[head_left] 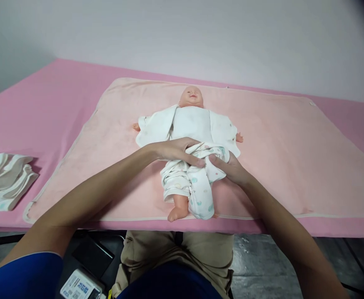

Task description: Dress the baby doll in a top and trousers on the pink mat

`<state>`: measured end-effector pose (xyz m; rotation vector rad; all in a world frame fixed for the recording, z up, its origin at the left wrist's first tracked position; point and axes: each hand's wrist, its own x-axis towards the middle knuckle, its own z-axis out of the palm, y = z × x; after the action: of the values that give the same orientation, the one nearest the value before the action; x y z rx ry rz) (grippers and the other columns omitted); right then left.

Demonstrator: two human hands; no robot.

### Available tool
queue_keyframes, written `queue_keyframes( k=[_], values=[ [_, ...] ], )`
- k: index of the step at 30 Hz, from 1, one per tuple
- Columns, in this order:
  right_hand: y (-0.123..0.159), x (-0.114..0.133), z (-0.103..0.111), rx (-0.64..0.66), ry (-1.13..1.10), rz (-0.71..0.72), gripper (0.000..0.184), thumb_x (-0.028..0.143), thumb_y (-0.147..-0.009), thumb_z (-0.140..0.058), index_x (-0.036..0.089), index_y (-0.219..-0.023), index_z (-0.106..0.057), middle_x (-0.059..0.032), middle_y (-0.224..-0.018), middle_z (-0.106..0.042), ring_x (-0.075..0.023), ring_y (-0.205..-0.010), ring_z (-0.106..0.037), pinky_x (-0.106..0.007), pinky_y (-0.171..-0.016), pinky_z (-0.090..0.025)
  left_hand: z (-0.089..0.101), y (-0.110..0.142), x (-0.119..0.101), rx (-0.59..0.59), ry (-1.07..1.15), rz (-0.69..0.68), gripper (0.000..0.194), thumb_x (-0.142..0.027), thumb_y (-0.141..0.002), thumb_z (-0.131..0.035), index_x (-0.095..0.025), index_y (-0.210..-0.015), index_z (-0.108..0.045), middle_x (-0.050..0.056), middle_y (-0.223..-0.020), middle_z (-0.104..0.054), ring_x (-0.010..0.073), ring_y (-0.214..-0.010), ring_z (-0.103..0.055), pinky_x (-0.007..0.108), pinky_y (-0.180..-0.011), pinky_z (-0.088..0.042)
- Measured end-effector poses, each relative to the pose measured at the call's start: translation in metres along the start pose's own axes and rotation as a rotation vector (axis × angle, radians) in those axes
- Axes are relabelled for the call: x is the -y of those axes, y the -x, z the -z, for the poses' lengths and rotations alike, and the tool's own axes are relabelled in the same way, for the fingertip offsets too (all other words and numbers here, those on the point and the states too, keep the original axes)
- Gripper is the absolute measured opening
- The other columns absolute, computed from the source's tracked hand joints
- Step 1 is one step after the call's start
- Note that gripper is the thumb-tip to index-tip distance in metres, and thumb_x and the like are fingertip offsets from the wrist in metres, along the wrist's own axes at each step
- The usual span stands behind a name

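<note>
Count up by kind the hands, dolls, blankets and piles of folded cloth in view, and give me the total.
Hands: 2 (left hand, right hand)
Doll: 1
Peach blanket: 1
Pile of folded cloth, cut off by the picture's edge: 1
Total: 5

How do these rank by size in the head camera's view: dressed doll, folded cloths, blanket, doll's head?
Largest to smallest:
1. Blanket
2. Dressed doll
3. Folded cloths, cut off at the picture's edge
4. Doll's head
</note>
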<state>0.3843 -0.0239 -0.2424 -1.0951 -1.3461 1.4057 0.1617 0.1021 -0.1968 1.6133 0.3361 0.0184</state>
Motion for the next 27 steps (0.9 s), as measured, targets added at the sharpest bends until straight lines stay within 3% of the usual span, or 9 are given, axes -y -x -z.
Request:
queue_keyframes(
  k=[3, 8, 10, 15, 17, 20, 23, 27],
  values=[
    [0.000, 0.002, 0.006, 0.051, 0.009, -0.084, 0.049, 0.062, -0.097, -0.076, 0.018, -0.117, -0.077, -0.0061, -0.098, -0.076, -0.0210, -0.089, -0.072, -0.030, -0.076, -0.060, 0.005, 0.001, 0.005, -0.038, 0.060, -0.020, 0.042, -0.049, -0.082, -0.090, -0.022, -0.111, -0.075, 0.008, -0.108, -0.077, 0.0238, -0.097, -0.074, 0.035, -0.083, -0.060],
    [0.003, 0.010, 0.019, 0.338, 0.048, -0.166, 0.047, 0.051, -0.090, -0.087, 0.017, -0.121, -0.077, -0.0057, -0.100, -0.078, -0.0214, -0.091, -0.073, -0.029, -0.078, -0.061, 0.003, 0.000, 0.009, -0.137, 0.049, -0.113, 0.039, -0.053, -0.090, -0.082, -0.023, -0.114, -0.073, 0.009, -0.117, -0.075, 0.0225, -0.107, -0.072, 0.033, -0.092, -0.059],
    [0.003, 0.008, 0.020, 0.308, 0.030, -0.133, 0.048, 0.052, -0.089, -0.088, 0.017, -0.121, -0.078, -0.0060, -0.101, -0.078, -0.0223, -0.092, -0.073, -0.030, -0.078, -0.061, 0.003, -0.001, 0.010, -0.099, 0.025, -0.122, 0.040, -0.053, -0.093, -0.080, -0.022, -0.118, -0.073, 0.009, -0.120, -0.074, 0.0213, -0.108, -0.072, 0.032, -0.092, -0.058],
    [0.003, 0.005, 0.012, 0.085, -0.093, -0.065, 0.058, 0.066, -0.094, -0.077, 0.019, -0.129, -0.076, -0.0092, -0.107, -0.079, -0.0289, -0.106, -0.075, -0.038, -0.094, -0.061, 0.009, 0.001, 0.015, 0.104, 0.029, -0.045, 0.049, -0.050, -0.084, -0.090, -0.018, -0.119, -0.074, 0.009, -0.110, -0.078, 0.0237, -0.103, -0.075, 0.033, -0.089, -0.060],
    [0.005, 0.008, 0.009, 0.095, -0.052, -0.082, 0.059, 0.067, -0.096, -0.074, 0.019, -0.130, -0.075, -0.0091, -0.107, -0.079, -0.0292, -0.106, -0.075, -0.039, -0.094, -0.061, 0.010, 0.001, 0.017, 0.061, 0.018, -0.059, 0.050, -0.049, -0.086, -0.088, -0.019, -0.123, -0.073, 0.009, -0.113, -0.077, 0.0243, -0.109, -0.074, 0.034, -0.094, -0.059],
    [0.007, 0.014, 0.008, 0.243, 0.131, -0.097, 0.047, 0.061, -0.098, -0.075, 0.018, -0.120, -0.078, -0.0068, -0.103, -0.079, -0.0251, -0.096, -0.073, -0.034, -0.083, -0.061, 0.009, 0.000, 0.019, -0.069, 0.025, -0.135, 0.049, -0.050, -0.092, -0.082, -0.021, -0.129, -0.069, 0.008, -0.120, -0.075, 0.0225, -0.117, -0.071, 0.035, -0.103, -0.057],
    [0.010, 0.015, 0.011, 0.350, 0.239, -0.064, 0.039, 0.052, -0.093, -0.084, 0.019, -0.113, -0.078, -0.0041, -0.097, -0.077, -0.0206, -0.086, -0.069, -0.029, -0.074, -0.058, 0.008, -0.001, 0.019, -0.084, 0.026, -0.185, 0.042, -0.049, -0.094, -0.081, -0.019, -0.122, -0.070, 0.007, -0.118, -0.074, 0.0200, -0.112, -0.071, 0.032, -0.100, -0.057],
    [0.010, 0.010, 0.014, 0.177, 0.088, 0.033, 0.049, 0.058, -0.096, -0.079, 0.019, -0.125, -0.076, -0.0076, -0.109, -0.078, -0.0232, -0.095, -0.072, -0.032, -0.081, -0.061, 0.009, 0.001, 0.017, 0.073, -0.020, -0.094, 0.045, -0.048, -0.085, -0.088, -0.018, -0.116, -0.074, 0.007, -0.115, -0.076, 0.0227, -0.108, -0.073, 0.032, -0.091, -0.059]
  ],
)
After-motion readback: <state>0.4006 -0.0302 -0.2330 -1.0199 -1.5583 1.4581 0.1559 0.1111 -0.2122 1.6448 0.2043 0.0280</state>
